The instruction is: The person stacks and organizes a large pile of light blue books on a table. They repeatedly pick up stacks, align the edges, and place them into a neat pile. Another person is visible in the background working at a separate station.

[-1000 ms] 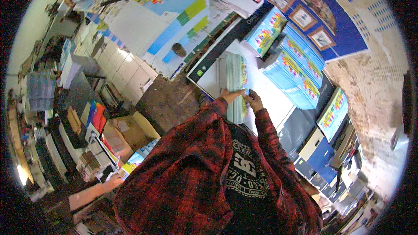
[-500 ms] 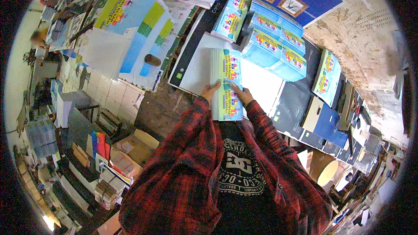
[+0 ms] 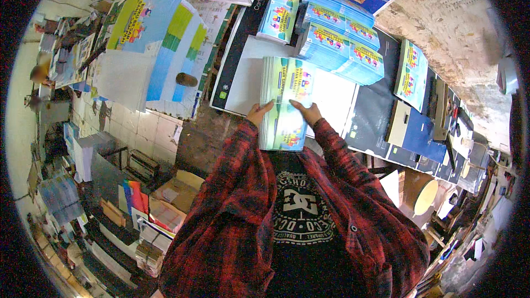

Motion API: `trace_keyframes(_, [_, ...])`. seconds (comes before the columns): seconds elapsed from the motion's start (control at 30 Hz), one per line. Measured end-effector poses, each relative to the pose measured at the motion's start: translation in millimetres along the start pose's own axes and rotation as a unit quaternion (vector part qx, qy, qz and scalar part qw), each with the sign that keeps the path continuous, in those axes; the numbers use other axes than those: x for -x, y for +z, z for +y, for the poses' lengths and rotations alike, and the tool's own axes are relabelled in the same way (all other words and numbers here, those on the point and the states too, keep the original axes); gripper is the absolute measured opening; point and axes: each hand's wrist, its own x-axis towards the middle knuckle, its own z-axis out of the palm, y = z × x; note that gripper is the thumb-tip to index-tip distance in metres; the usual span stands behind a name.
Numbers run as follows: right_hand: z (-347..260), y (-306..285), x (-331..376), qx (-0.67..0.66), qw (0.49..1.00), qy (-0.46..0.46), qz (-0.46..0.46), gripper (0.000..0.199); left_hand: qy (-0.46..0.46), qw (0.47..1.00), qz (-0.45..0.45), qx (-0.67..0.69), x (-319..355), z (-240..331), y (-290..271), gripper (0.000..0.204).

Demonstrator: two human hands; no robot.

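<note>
A thick stack of printed booklets [image 3: 280, 127], with yellow, green and blue covers, is between my two hands in front of my chest. My left hand [image 3: 259, 113] grips its left side, thumb lying on the top cover and fingers hidden behind the edge. On the other side my right hand [image 3: 307, 113] is closed on the right edge, its thumb also over the cover. Many page edges show along the stack's left side. Glare whitens part of the top cover. Beneath its far end is a white sheet [image 3: 243, 72] on the black table.
Beyond stand piled booklets [image 3: 337, 41], with another stack [image 3: 280, 8] to their left and one more [image 3: 411, 74] at the right. Large printed sheets [image 3: 132, 33] cover the left table, where a brown roundish object [image 3: 186, 79] lies. A cardboard box [image 3: 179, 190] is low at left.
The stack in my hands has tilted and come nearer, showing more of its left page edges. My hands stay on both sides. The whole view has shifted slightly.
</note>
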Motion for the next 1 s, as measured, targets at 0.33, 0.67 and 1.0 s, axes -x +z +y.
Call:
trace_keyframes(0.33, [74.3, -50.7, 4.5, 0.268, 0.913, -0.232, 0.201, 0.048, 0.055, 0.993, -0.093, -0.037, 5.3, 26.7, 10.5, 0.045])
trace_keyframes(0.67, [19.4, -38.0, 15.4, 0.006, 0.999, -0.032, 0.031, 0.056, 0.034, 0.995, -0.062, -0.064, 19.6, 40.9, 57.0, 0.047])
trace_keyframes(1.0, [28.8, -42.6, 30.7, 0.310, 0.911, -0.124, 0.243, 0.056, 0.037, 0.992, -0.113, -0.043, 13.9, 41.4, 32.6, 0.043])
